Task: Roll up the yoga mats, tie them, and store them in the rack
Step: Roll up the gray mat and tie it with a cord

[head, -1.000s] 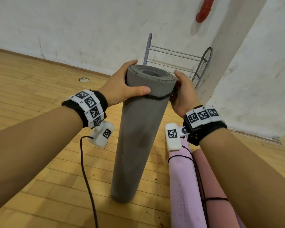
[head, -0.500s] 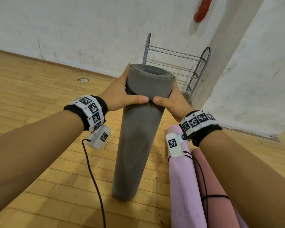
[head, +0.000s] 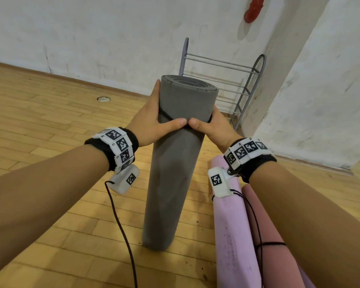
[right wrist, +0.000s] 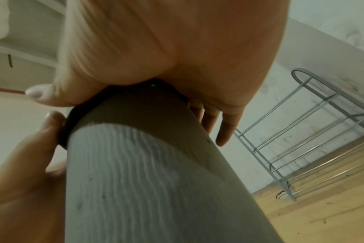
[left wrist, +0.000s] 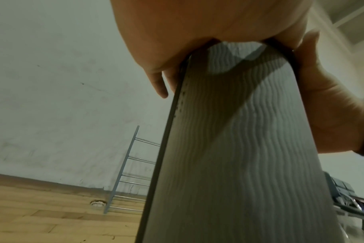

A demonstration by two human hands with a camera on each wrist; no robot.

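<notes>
A rolled grey yoga mat stands upright on the wooden floor, its ribbed side filling both wrist views. A thin black band circles it a little below the top rim. My left hand wraps the mat's left side, and my right hand wraps the right side. Both thumbs lie across the front on the band, tips almost touching. The grey metal rack stands behind the mat against the wall, its rails bare.
Two tied rolled mats, light pink and dusty rose, lean at the lower right. A black cable hangs from my left wrist. A white pillar stands right of the rack. A round floor socket sits far left.
Both hands have slid down the grey mat, moving the black band from the top rim to lower on the roll. My right thumb came round to the front.
</notes>
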